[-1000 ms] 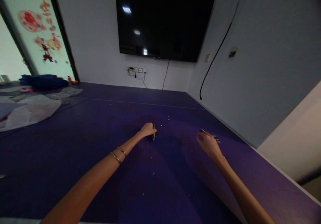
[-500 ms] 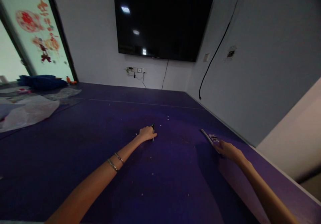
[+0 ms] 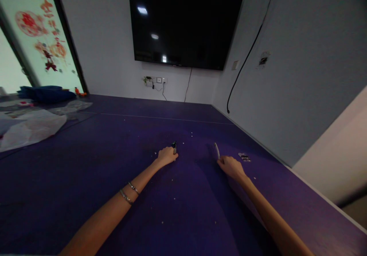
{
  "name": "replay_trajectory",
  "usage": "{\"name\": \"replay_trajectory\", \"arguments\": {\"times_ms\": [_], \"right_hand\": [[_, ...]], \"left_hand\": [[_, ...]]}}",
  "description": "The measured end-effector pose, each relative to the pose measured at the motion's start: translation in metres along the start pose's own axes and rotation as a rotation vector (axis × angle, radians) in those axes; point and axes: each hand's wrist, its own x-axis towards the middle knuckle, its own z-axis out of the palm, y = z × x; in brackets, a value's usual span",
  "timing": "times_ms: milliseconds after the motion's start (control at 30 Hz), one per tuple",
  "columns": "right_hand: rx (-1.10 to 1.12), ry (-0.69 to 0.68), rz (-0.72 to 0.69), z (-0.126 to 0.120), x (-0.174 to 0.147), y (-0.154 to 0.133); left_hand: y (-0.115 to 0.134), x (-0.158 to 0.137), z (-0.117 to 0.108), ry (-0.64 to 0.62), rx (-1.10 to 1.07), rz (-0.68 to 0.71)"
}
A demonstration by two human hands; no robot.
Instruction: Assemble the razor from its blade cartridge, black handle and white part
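Observation:
My left hand is closed around a small black-and-silver object, held low over the purple tabletop. Its kind is too small to make out. Two bracelets circle that forearm. To the right, my right hand grips one end of a thin, pale strip that points away from me and looks slightly curved. The fingers cover its near end. Just beyond this hand lies a small patterned packet, which neither hand touches.
Tiny white scraps dot the tabletop. Clear plastic sheeting and a dark blue cloth bundle lie at the left, with a small orange item beside them. A black cable hangs along the right wall. The television is mounted behind.
My right hand has moved left with the pale strip, away from the patterned packet and toward my left hand. My left hand has barely shifted and still holds its small object.

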Motion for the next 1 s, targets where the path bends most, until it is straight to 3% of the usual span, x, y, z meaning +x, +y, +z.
{"name": "replay_trajectory", "arguments": {"times_ms": [133, 267, 400, 600, 700, 800, 933, 1000], "right_hand": [[0.017, 0.022, -0.136, 0.002, 0.0, -0.079], [0.014, 0.027, -0.196, 0.005, 0.005, -0.13], [0.029, 0.027, -0.224, 0.008, 0.01, -0.151], [0.037, 0.015, -0.229, 0.014, 0.011, -0.156], [0.058, 0.047, -0.226, 0.01, 0.013, -0.143], [0.094, 0.09, -0.232, 0.0, 0.027, -0.106], [0.115, 0.08, -0.345, -0.014, 0.058, -0.013], [0.061, 0.061, -0.334, -0.016, 0.072, 0.039]], "left_hand": [[0.001, -0.002, 0.0, -0.003, 0.023, -0.012], [0.004, -0.003, 0.001, 0.011, 0.063, -0.031], [0.006, -0.004, 0.0, -0.004, 0.076, -0.038], [0.007, -0.005, -0.001, 0.0, 0.075, -0.04], [0.006, -0.004, 0.0, 0.007, 0.049, -0.029], [0.002, -0.002, 0.0, 0.055, 0.015, -0.043], [-0.007, 0.004, -0.001, 0.17, -0.026, -0.075], [-0.015, 0.008, -0.002, 0.208, -0.054, -0.086]]}}
